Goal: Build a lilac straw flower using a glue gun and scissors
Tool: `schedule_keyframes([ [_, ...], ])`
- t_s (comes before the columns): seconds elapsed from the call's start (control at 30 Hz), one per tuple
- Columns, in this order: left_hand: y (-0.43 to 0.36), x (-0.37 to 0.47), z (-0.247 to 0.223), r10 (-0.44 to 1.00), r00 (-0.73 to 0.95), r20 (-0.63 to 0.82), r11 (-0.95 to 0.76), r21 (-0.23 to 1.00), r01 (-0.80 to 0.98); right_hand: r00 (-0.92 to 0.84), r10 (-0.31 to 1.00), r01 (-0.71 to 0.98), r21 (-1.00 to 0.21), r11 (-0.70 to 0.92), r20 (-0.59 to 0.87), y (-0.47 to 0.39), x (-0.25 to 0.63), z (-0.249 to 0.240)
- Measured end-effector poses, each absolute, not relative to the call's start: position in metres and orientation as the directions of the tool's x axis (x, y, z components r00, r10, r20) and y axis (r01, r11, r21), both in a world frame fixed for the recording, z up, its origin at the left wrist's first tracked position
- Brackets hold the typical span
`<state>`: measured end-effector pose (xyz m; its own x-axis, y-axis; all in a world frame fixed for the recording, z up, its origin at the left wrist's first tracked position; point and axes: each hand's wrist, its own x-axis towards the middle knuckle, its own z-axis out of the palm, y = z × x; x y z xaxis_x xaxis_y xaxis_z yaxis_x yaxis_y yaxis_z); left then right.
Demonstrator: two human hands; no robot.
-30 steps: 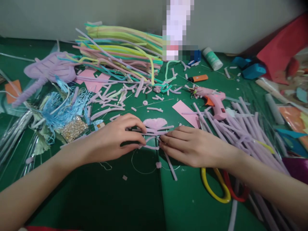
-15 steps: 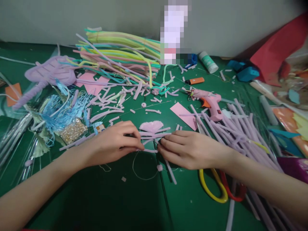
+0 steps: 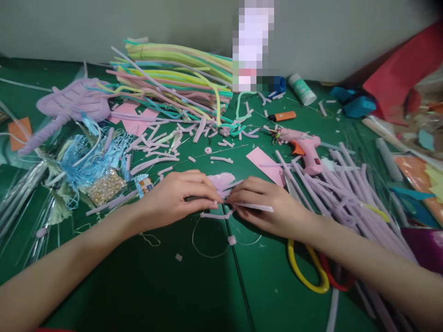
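Note:
My right hand [image 3: 268, 203] is closed on a short lilac pipe cleaner [image 3: 258, 207], whose free end sticks out to the right below the knuckles. Close by on the left, the fingers of my left hand [image 3: 185, 196] are pinched together; a tiny pale bit shows at their tips, too small to name. Just beyond the hands lies a fuzzy lilac piece [image 3: 222, 180], partly covered by fingers. A bent lilac strip [image 3: 214, 216] rests under the fingertips on the green table. Nearer to me are a thin looped thread [image 3: 207, 256] and a small lilac pompom [image 3: 231, 240].
Scissors [image 3: 308, 276] lie under my right forearm beside many lilac pipe cleaners [image 3: 349, 193]. Behind are a pink glue gun [image 3: 304, 145], an orange lighter [image 3: 284, 116] and colourful pipe cleaner bundles [image 3: 180, 57]. Blue tassels [image 3: 110, 143] and a bead bag [image 3: 105, 186] sit left.
My left hand has moved right and slightly up, off the bent strip. The lilac pipe cleaner now juts out from my right hand; the fingertips of both hands are closer together.

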<state>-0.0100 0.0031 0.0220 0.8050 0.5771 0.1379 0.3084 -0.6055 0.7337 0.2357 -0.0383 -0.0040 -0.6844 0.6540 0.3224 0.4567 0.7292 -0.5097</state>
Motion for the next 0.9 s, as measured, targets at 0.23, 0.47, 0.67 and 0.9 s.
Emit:
schedule_keyframes([
  [0.23,0.001,0.002,0.019,0.719,0.67,0.181,-0.543,0.749,0.38,-0.607,0.766,0.552,-0.58,0.599,0.213,-0.035,0.231,0.001],
  [0.47,0.001,0.011,0.019,0.711,0.651,0.267,-0.593,0.725,0.351,-0.59,0.793,0.622,-0.543,0.564,0.148,-0.032,0.228,0.008],
  [0.67,-0.001,0.015,0.02,0.707,0.631,0.319,-0.603,0.738,0.303,-0.591,0.791,0.674,-0.443,0.591,0.156,-0.032,0.221,0.011],
  [0.9,-0.003,0.019,0.02,0.766,0.601,0.228,-0.492,0.811,0.318,-0.595,0.793,0.674,-0.455,0.582,0.131,-0.034,0.219,0.009],
])
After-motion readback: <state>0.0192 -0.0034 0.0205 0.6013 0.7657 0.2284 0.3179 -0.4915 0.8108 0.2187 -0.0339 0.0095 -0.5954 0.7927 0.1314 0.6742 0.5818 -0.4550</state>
